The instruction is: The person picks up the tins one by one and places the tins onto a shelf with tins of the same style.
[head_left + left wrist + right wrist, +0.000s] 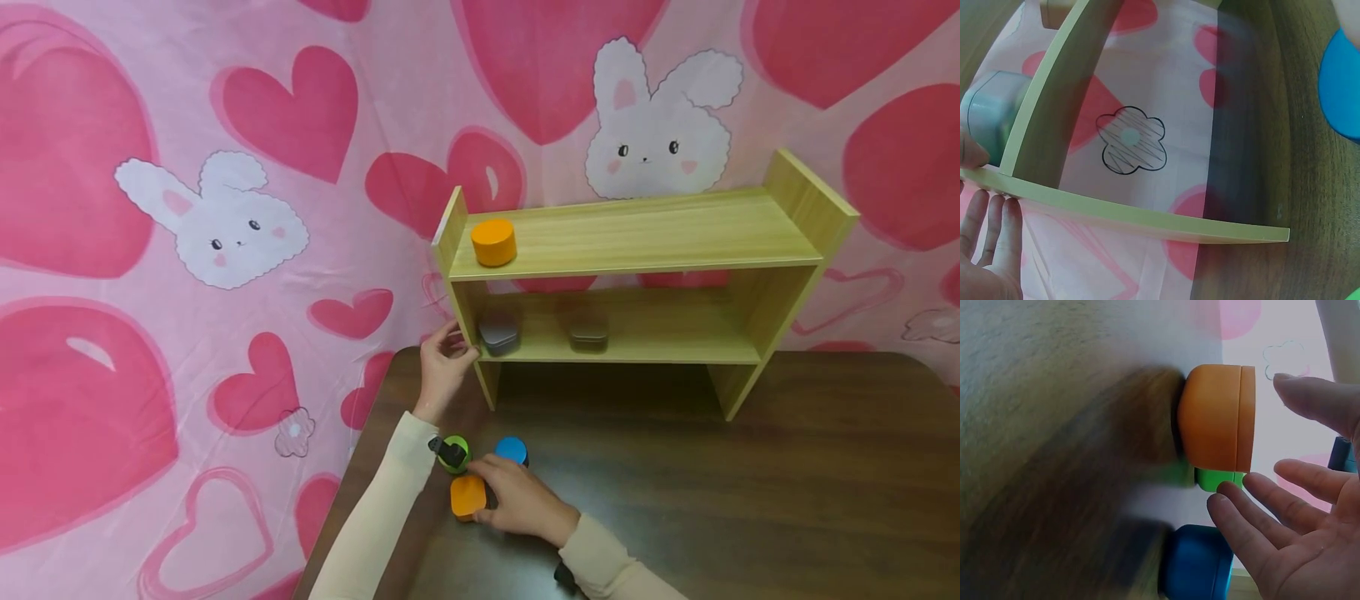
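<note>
My left hand (442, 369) grips the left side panel of a light wooden shelf (600, 243), thumb on the inner side and fingers outside. Close by the thumb, a grey metal tin (499, 337) sits on the lower board. Over the table, my right hand (523, 502) is spread beside an orange rounded-square tin (468, 497). In the right wrist view a gap shows between its thumb and the orange tin; whether the fingertips touch it I cannot tell. A green tin (459, 467), partly hidden by the left wrist's camera, and a blue tin (512, 450) stand near.
A round orange tin (493, 242) stands on the shelf's top board at the left. Another grey tin (588, 337) is on the lower board, nearer the middle. The shelf stands on a dark wooden table (675, 483), before a pink cloth (315, 250) with hearts and rabbits.
</note>
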`<control>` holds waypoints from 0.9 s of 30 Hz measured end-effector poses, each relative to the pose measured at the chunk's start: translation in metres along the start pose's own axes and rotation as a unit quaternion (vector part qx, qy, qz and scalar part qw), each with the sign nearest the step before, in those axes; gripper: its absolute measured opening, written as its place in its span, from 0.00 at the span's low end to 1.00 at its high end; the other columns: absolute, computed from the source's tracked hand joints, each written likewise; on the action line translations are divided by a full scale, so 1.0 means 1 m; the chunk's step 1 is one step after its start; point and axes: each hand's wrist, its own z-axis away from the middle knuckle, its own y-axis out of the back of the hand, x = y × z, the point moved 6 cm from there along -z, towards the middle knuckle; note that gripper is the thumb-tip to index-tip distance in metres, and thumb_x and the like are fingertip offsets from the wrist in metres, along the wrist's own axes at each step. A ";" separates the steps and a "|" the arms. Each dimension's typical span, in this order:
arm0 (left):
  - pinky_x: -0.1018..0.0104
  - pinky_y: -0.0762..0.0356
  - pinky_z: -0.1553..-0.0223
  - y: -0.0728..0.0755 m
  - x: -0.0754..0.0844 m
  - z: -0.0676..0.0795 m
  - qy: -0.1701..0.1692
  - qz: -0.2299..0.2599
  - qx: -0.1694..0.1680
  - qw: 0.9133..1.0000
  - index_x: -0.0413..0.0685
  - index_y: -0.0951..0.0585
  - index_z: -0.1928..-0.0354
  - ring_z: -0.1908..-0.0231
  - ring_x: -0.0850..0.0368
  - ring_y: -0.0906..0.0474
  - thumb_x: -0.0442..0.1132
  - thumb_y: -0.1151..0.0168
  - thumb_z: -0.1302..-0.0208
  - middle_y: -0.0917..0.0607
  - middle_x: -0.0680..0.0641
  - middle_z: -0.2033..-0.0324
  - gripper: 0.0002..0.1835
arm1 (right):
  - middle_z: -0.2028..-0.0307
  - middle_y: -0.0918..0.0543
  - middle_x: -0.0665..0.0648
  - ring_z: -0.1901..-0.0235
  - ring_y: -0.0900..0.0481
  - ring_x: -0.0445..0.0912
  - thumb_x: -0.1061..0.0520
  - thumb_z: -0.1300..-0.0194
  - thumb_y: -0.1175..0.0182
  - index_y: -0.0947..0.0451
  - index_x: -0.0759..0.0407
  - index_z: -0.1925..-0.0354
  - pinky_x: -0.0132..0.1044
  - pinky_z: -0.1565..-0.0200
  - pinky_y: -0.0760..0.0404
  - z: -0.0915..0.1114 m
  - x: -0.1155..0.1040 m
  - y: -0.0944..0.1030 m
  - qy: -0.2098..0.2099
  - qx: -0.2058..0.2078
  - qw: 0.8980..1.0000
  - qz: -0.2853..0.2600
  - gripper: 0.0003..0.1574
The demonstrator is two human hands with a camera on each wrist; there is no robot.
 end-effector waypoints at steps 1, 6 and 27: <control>0.68 0.12 0.52 0.000 0.001 0.000 0.001 -0.001 0.000 1.000 0.39 0.17 0.38 0.59 0.55 0.15 0.22 0.31 0.44 0.12 0.30 0.51 0.28 | 0.45 0.16 0.50 0.49 0.18 0.42 0.47 0.42 0.23 0.21 0.57 0.35 0.42 0.43 0.13 -0.001 0.001 -0.001 -0.003 -0.002 1.000 -0.003 0.39; 0.59 0.10 0.49 0.000 0.001 0.002 0.006 -0.007 0.002 1.000 0.41 0.17 0.38 0.58 0.55 0.15 0.22 0.31 0.45 0.12 0.31 0.51 0.29 | 0.47 0.16 0.49 0.51 0.19 0.40 0.46 0.43 0.23 0.20 0.56 0.36 0.40 0.44 0.14 -0.002 0.002 -0.005 -0.017 -0.011 1.000 -0.007 0.39; 0.72 0.13 0.54 -0.001 0.000 0.002 0.014 0.012 0.008 1.000 0.38 0.17 0.39 0.59 0.55 0.15 0.20 0.32 0.47 0.13 0.30 0.53 0.29 | 0.48 0.16 0.48 0.56 0.23 0.36 0.49 0.49 0.19 0.19 0.54 0.40 0.31 0.50 0.16 -0.013 0.001 -0.019 0.004 -0.009 1.000 -0.017 0.38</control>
